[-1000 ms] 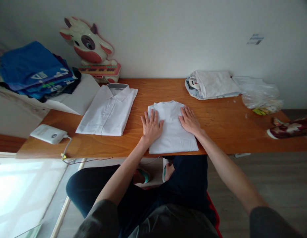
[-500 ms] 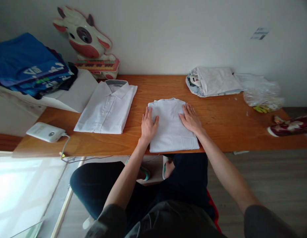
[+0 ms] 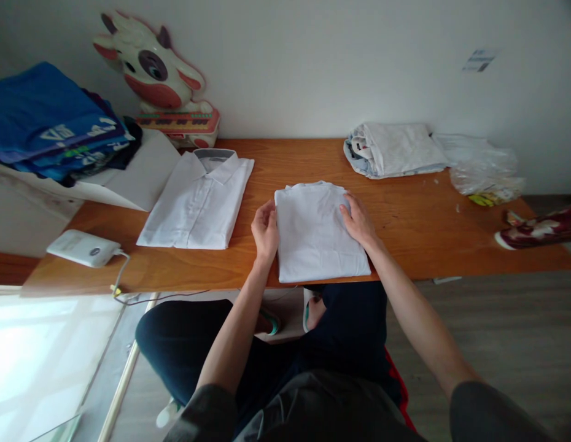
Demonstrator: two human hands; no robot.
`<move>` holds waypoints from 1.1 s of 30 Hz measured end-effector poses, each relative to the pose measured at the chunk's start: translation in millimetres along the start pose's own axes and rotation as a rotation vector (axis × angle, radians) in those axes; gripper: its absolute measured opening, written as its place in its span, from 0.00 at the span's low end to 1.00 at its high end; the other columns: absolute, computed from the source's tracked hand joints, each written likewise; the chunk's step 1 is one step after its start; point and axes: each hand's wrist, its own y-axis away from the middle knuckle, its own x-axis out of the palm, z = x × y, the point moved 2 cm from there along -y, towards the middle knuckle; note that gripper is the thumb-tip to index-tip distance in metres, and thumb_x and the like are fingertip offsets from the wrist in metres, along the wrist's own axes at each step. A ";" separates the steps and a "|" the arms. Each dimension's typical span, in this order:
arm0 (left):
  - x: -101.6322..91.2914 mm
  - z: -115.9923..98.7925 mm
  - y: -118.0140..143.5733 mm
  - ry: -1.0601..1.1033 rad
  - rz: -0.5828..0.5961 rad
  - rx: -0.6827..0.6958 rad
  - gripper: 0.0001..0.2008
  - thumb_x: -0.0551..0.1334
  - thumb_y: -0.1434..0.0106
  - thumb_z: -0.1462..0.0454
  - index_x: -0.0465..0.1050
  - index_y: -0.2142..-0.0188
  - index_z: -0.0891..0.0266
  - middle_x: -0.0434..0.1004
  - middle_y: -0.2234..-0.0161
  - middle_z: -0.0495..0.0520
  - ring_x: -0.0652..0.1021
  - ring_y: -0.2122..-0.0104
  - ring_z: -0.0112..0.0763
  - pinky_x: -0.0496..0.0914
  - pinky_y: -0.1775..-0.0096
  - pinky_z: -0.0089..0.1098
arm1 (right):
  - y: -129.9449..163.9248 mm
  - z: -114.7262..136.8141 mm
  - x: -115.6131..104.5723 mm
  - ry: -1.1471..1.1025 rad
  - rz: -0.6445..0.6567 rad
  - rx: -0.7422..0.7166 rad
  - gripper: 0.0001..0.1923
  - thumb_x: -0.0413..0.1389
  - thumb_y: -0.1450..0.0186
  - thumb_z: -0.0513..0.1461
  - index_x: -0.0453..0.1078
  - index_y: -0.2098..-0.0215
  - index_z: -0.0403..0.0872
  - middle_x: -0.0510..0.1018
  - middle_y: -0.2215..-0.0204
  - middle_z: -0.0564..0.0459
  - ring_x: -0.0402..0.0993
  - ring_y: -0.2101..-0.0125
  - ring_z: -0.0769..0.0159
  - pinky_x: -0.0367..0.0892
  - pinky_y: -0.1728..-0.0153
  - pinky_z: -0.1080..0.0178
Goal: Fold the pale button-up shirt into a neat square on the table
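Note:
A white folded garment (image 3: pixel 313 236) lies flat in front of me at the table's near edge. At its left side, my left hand (image 3: pixel 265 233) rests with fingers loosely bent and the tips by the garment's edge. My right hand (image 3: pixel 358 220) lies open along the right side, its thumb on the cloth and its fingers stretched out by the edge. Left of these is a white collared shirt (image 3: pixel 200 199), folded with its button front up; neither hand touches it.
On the wooden table (image 3: pixel 405 239) are a white power bank (image 3: pixel 83 247) with a cable, a cow-shaped toy keyboard (image 3: pixel 175 116), folded light clothes (image 3: pixel 396 150), a clear plastic bag (image 3: pixel 485 172) and a dark red patterned object (image 3: pixel 538 227). Blue clothes (image 3: pixel 50 123) lie on a white box (image 3: pixel 142 172) at left.
My left hand has slid left off the top of the folded garment to its edge, and its fingers have bent. My right hand has shifted slightly right. The garment has stayed in place.

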 end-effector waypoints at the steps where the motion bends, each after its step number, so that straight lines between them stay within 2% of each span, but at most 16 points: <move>1: -0.7 -1.3 -0.2 0.008 -0.002 -0.003 0.13 0.61 0.26 0.58 0.78 0.47 0.59 0.83 0.47 0.60 0.82 0.47 0.41 0.74 0.41 0.43 | 0.1 -0.4 -0.2 -0.007 -0.005 -0.002 0.32 0.44 0.22 0.56 0.63 0.28 0.51 0.64 0.27 0.46 0.58 0.26 0.52 0.50 0.23 0.43; 4: -0.9 -5.1 0.1 -0.011 0.030 -0.014 0.11 0.60 0.26 0.59 0.79 0.52 0.58 0.83 0.53 0.57 0.82 0.52 0.38 0.75 0.44 0.40 | 0.5 -0.1 -0.6 -0.004 0.002 -0.020 0.30 0.46 0.23 0.56 0.66 0.30 0.51 0.67 0.28 0.45 0.58 0.27 0.51 0.51 0.24 0.42; 8: -0.3 -8.4 1.2 -0.056 0.053 -0.009 0.10 0.60 0.28 0.59 0.80 0.56 0.58 0.83 0.56 0.55 0.82 0.53 0.38 0.74 0.46 0.38 | 1.1 1.8 -0.9 0.013 0.025 -0.047 0.29 0.49 0.24 0.54 0.67 0.31 0.51 0.66 0.28 0.45 0.57 0.26 0.49 0.50 0.24 0.40; 22: -1.4 -8.3 2.5 -0.069 0.063 -0.008 0.10 0.61 0.27 0.58 0.80 0.56 0.57 0.84 0.57 0.55 0.82 0.54 0.39 0.75 0.47 0.39 | 1.3 4.8 -2.7 0.007 0.023 -0.045 0.27 0.53 0.25 0.52 0.69 0.33 0.51 0.68 0.29 0.45 0.57 0.26 0.48 0.51 0.24 0.39; 33: -1.2 -9.2 2.5 -0.058 0.066 -0.001 0.09 0.61 0.27 0.60 0.80 0.57 0.57 0.84 0.57 0.54 0.82 0.55 0.38 0.74 0.48 0.37 | 1.8 5.8 -3.0 0.061 0.022 -0.067 0.26 0.51 0.24 0.52 0.69 0.33 0.50 0.68 0.30 0.43 0.58 0.27 0.48 0.53 0.25 0.39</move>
